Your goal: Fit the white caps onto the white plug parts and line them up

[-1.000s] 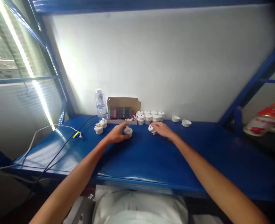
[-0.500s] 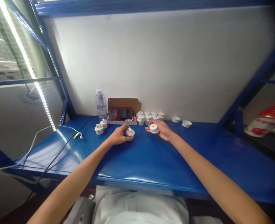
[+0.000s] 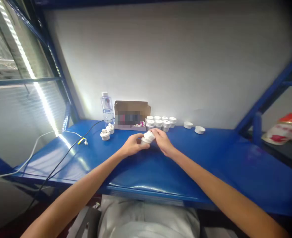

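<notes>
While both forearms stretch out over a blue workbench [image 3: 161, 172], a person brings two hands together on a small white plastic part [image 3: 147, 137], a short round piece held just above the bench top near its middle; blur hides its finer detail. The left hand [image 3: 132, 145] grips it from the 9 o'clock side, fingers curled and clamped on its lower edge. The right hand [image 3: 162, 140] meets it from 3 o'clock, fingertips closed on its upper end, wrist angled inward so the two hands touch around the part.

At 12 o'clock from the hands, against the white wall, a cluster of white caps [image 3: 161, 121] stands in two rows, just beside an open cardboard box [image 3: 131, 114]. A clear water bottle [image 3: 107, 107] stands at the box's 9 o'clock. Two assembled white pieces [image 3: 107, 132] sit close together on the bench at 10 o'clock from the hands, and two shallow white rings [image 3: 194, 127] lie apart at 2 o'clock. White and black cables [image 3: 61, 145] trail across the bench's left end.
</notes>
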The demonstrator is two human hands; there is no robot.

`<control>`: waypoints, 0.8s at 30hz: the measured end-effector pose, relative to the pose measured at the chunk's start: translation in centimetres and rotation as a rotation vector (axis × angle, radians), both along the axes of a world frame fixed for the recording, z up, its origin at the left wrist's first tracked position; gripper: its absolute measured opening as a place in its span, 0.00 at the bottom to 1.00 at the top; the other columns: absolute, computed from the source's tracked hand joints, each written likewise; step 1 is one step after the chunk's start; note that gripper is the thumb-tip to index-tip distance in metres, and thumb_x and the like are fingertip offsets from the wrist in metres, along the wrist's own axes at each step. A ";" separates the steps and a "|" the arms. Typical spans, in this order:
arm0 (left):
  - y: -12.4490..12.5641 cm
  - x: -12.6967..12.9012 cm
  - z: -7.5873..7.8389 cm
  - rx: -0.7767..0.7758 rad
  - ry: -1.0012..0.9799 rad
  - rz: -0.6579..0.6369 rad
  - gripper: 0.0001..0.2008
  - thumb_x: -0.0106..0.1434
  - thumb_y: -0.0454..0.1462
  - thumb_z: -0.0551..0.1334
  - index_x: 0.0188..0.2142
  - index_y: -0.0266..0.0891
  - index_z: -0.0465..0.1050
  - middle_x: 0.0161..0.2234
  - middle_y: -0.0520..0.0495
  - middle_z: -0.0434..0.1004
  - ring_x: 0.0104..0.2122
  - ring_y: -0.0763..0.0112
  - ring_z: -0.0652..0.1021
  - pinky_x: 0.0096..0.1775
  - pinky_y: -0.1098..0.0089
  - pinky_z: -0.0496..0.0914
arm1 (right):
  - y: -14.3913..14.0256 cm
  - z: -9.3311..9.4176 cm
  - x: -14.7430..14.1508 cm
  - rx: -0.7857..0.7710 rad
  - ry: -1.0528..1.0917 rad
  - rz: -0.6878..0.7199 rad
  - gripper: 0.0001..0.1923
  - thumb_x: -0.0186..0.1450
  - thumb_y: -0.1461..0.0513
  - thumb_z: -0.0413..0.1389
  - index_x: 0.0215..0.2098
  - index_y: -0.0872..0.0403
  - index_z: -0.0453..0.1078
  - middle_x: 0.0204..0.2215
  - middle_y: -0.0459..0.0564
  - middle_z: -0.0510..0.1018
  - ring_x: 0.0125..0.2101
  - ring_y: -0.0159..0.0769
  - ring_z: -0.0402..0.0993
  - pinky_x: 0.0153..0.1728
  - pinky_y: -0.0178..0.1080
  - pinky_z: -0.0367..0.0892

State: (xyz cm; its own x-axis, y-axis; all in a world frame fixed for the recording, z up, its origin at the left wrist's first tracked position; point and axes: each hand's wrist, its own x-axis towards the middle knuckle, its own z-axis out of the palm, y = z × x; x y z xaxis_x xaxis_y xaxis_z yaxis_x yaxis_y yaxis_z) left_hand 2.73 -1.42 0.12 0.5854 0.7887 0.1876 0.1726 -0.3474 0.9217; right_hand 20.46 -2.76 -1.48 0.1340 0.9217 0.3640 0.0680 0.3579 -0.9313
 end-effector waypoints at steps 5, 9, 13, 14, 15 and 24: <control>-0.1 -0.3 1.0 -0.215 -0.184 0.011 0.29 0.45 0.38 0.77 0.44 0.37 0.68 0.33 0.47 0.79 0.31 0.69 0.78 0.36 0.69 0.69 | -0.8 1.7 1.3 0.186 -0.337 -0.059 0.21 0.68 0.45 0.52 0.39 0.52 0.75 0.34 0.51 0.81 0.35 0.42 0.77 0.40 0.43 0.73; 0.2 -1.0 1.9 -0.269 -0.244 0.015 0.20 0.55 0.46 0.71 0.39 0.33 0.74 0.32 0.46 0.77 0.29 0.75 0.74 0.32 0.73 0.64 | -0.9 2.8 2.4 0.095 -0.219 0.128 0.20 0.63 0.46 0.60 0.41 0.52 0.75 0.35 0.51 0.81 0.35 0.43 0.79 0.40 0.44 0.76; 0.6 -1.6 1.9 -0.339 -0.224 -0.039 0.24 0.61 0.53 0.65 0.42 0.32 0.76 0.31 0.45 0.76 0.26 0.77 0.71 0.29 0.72 0.62 | -1.5 3.2 2.6 0.109 -0.213 0.255 0.25 0.54 0.53 0.70 0.48 0.51 0.74 0.45 0.52 0.80 0.46 0.44 0.79 0.53 0.48 0.73; 0.7 -1.7 1.9 -0.356 -0.207 -0.044 0.25 0.62 0.54 0.64 0.43 0.32 0.76 0.30 0.46 0.76 0.25 0.77 0.71 0.28 0.73 0.62 | -1.7 3.3 2.4 0.121 -0.230 0.273 0.25 0.54 0.53 0.70 0.48 0.50 0.74 0.47 0.52 0.80 0.48 0.44 0.78 0.55 0.48 0.72; 0.7 -1.8 1.9 -0.364 -0.191 -0.047 0.26 0.62 0.55 0.63 0.43 0.33 0.75 0.28 0.47 0.75 0.24 0.77 0.70 0.27 0.73 0.61 | -1.9 3.3 2.2 0.128 -0.240 0.279 0.25 0.54 0.54 0.69 0.48 0.50 0.74 0.48 0.52 0.79 0.49 0.45 0.78 0.56 0.49 0.71; 0.4 -2.0 2.5 -0.120 -0.165 -0.091 0.25 0.58 0.50 0.69 0.46 0.35 0.73 0.35 0.45 0.79 0.31 0.72 0.77 0.33 0.72 0.67 | -2.4 3.3 1.1 0.027 -0.166 0.154 0.18 0.58 0.51 0.66 0.43 0.52 0.76 0.41 0.54 0.81 0.40 0.48 0.80 0.41 0.50 0.78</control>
State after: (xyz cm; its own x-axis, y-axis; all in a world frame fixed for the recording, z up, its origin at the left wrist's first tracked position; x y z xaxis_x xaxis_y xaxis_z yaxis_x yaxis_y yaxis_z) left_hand 0.71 -1.06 2.61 0.6242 0.7566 0.1946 -0.0113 -0.2404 0.9706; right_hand 21.53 -5.11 1.84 -0.0712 0.9163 0.3941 0.1622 0.4004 -0.9019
